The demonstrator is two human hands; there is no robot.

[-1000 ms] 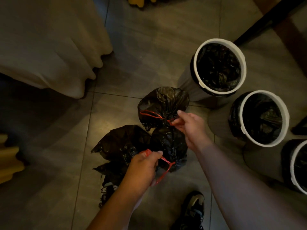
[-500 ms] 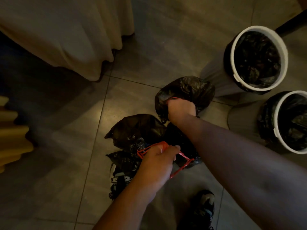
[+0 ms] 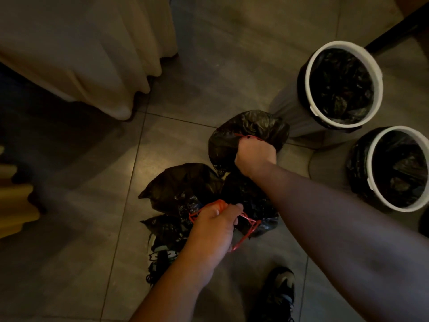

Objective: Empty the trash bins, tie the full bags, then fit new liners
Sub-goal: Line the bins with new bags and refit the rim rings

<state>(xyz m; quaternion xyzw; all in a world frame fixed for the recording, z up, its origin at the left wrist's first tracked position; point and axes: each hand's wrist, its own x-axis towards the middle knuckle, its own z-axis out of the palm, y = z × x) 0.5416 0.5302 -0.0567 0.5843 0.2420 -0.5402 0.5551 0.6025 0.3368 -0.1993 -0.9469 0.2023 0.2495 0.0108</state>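
Observation:
Several full black trash bags with red drawstrings lie bunched on the grey tile floor. My right hand (image 3: 255,156) is closed around the neck and red drawstring of the far bag (image 3: 250,126). My left hand (image 3: 216,226) grips the red drawstring loops (image 3: 249,228) of the nearer bags (image 3: 183,187). Two white-rimmed bins with black liners stand at the right: one farther back (image 3: 380,89), one closer (image 3: 371,173).
A cream tablecloth (image 3: 92,54) hangs down at the upper left. Something yellow (image 3: 16,203) sits at the left edge. My shoes (image 3: 278,293) are below the bags. A dark bar (image 3: 399,26) crosses the top right corner.
My right hand has gone from pinching the far bag's drawstring to a full fist around its neck. The view shifted, so the bins sit further right and the third bin is out of view.

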